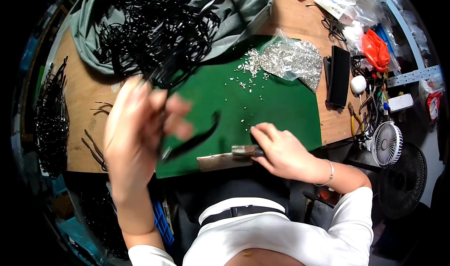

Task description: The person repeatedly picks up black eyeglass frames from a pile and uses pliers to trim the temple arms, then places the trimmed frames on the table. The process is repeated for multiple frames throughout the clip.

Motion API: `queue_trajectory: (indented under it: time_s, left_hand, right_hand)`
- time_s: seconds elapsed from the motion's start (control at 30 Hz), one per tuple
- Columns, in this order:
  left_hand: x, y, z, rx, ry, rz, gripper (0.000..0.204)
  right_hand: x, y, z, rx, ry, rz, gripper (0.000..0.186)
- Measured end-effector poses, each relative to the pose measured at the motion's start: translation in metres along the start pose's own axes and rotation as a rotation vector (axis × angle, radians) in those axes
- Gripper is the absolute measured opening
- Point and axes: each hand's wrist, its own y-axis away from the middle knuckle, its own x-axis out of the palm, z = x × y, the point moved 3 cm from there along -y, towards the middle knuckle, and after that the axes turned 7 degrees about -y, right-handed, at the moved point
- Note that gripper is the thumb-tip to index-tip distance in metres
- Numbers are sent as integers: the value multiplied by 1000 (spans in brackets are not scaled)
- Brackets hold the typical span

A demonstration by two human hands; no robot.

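Observation:
My left hand, blurred by motion, is raised at the left of the green mat with a black cord among its fingers; the cord curves down with a small shiny piece at its lower end. My right hand is closed round a metal-headed hand tool, resting over a worn beige strip at the mat's front edge. Loose small silver pieces lie beside a clear bag full of them.
A grey-green sheet holds tangled black cords; another bundle lies far left. A black flat case, pliers, a red bag, a small white fan and a larger black fan are at the right.

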Motion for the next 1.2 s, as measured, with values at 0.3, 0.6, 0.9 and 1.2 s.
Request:
queue_trajectory:
  time_s: [0.3, 0.6, 0.9, 1.2]
  left_hand:
    - [-1, 88, 68, 45, -56, -212, 78]
    - [7, 76, 71, 181, -40, 79, 96]
    - [35, 68, 81, 392, -391, -70, 89]
    - [41, 68, 78, 428, -424, -79, 87]
  right_hand:
    - [20, -35, -30, 52, -164, -73, 17]
    - [16, -42, -25, 71, -115, 59, 17]
    - [-9, -28, 40, 83, -938, -109, 11]
    - [-4, -32, 36, 503, -1532, 240, 19]
